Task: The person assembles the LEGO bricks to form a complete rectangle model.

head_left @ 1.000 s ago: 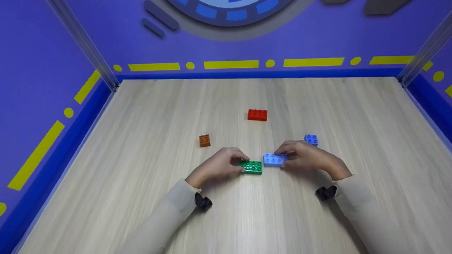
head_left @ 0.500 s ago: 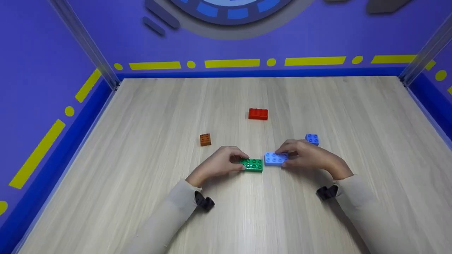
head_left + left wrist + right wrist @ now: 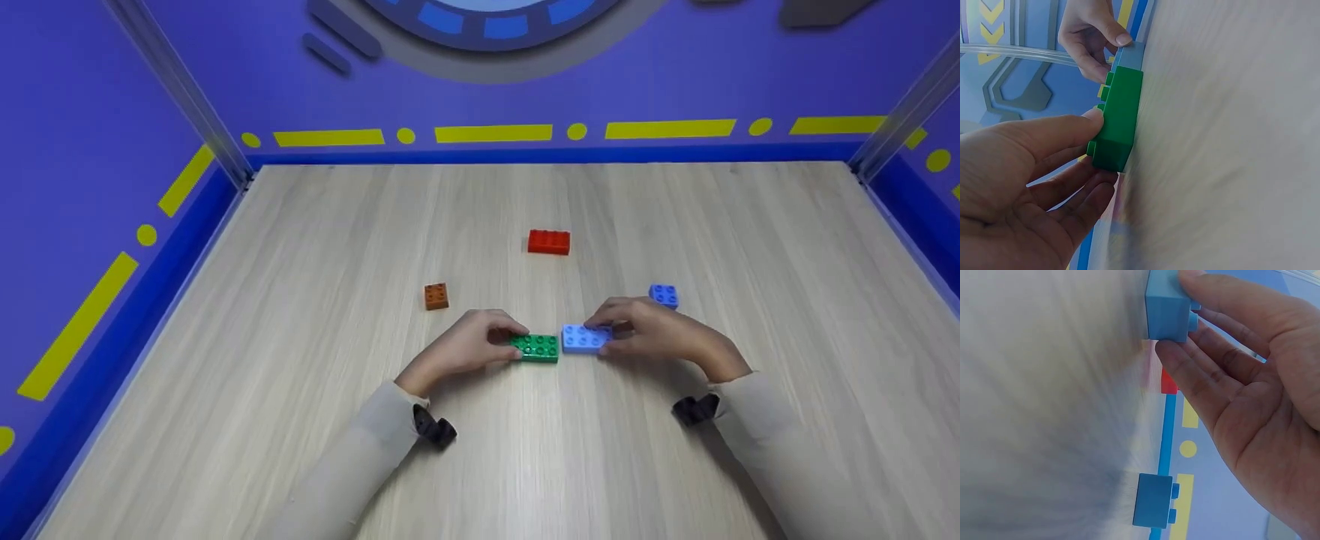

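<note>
A purple-blue wall (image 3: 495, 105) with yellow markings stands behind the work, beyond a pale wood-grain tabletop (image 3: 555, 450). Two light sleeves, left (image 3: 345, 465) and right (image 3: 787, 450), reach in from the near edge. The left hand (image 3: 463, 346) and the right hand (image 3: 651, 331) face each other over the middle of the table, each with thumb and fingers curled in a pinch.

Of the larger bricks, the green brick (image 3: 541, 346) is gripped at its outer end by the left hand, and the light blue brick (image 3: 576, 340) likewise by the right. Both have their studs up and lie end to end with a narrow gap between them, the green one set slightly nearer the person. A red brick (image 3: 549, 242) lies farther off, untouched. Of the smaller, square bricks, a blue one (image 3: 664, 294) lies just beyond the right hand, and a brown one (image 3: 436, 296) beyond the left.

The step in hand appears to be aligning the two held bricks. The next move would seem to call for evening their long sides and closing the gap, without skewing either brick.
</note>
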`<state>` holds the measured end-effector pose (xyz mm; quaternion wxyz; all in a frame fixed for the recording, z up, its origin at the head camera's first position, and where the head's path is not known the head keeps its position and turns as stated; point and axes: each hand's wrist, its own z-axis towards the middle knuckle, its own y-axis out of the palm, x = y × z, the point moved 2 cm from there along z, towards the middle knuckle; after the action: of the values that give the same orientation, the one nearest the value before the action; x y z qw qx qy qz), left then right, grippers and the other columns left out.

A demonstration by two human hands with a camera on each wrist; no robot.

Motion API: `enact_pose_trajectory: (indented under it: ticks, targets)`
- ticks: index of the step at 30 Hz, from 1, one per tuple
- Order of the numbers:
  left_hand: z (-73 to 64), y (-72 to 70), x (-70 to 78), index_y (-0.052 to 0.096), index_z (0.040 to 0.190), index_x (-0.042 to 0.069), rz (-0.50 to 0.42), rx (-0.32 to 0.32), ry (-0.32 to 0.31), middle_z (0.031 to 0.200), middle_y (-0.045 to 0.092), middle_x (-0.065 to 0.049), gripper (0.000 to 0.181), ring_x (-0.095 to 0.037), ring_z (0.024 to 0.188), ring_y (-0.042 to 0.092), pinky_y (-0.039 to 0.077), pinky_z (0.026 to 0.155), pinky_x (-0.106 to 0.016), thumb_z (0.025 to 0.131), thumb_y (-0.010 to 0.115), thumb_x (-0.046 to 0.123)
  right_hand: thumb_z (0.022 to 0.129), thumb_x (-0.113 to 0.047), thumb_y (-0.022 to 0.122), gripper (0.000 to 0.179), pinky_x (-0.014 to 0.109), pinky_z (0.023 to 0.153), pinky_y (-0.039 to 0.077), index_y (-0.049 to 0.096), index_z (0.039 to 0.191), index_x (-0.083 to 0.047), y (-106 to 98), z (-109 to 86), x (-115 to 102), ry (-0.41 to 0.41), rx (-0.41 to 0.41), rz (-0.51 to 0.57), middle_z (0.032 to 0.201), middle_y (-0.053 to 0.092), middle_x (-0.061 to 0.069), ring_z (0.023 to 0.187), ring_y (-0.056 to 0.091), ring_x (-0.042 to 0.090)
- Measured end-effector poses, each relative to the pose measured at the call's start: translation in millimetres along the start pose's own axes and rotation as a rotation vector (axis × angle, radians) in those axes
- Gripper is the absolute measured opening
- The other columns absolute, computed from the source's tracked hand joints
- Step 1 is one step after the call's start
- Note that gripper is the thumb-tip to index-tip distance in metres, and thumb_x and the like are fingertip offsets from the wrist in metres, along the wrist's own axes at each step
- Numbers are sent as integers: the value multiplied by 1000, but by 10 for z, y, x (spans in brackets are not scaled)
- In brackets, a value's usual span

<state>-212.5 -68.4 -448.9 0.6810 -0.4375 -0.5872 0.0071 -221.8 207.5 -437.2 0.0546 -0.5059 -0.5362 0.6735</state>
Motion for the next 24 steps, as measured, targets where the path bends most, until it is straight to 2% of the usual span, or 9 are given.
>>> enact_pose_trajectory:
  ticks: [24]
  targets:
    - [81, 12, -35, 69, 118, 8, -21, 17, 3, 116, 66, -4, 31, -16, 109, 59, 46, 98, -34, 87, 70, 12, 85, -14, 72, 32, 43, 92, 52, 69, 116, -11, 1, -1, -31, -2, -7, 1, 115, 66, 5, 107, 62, 24]
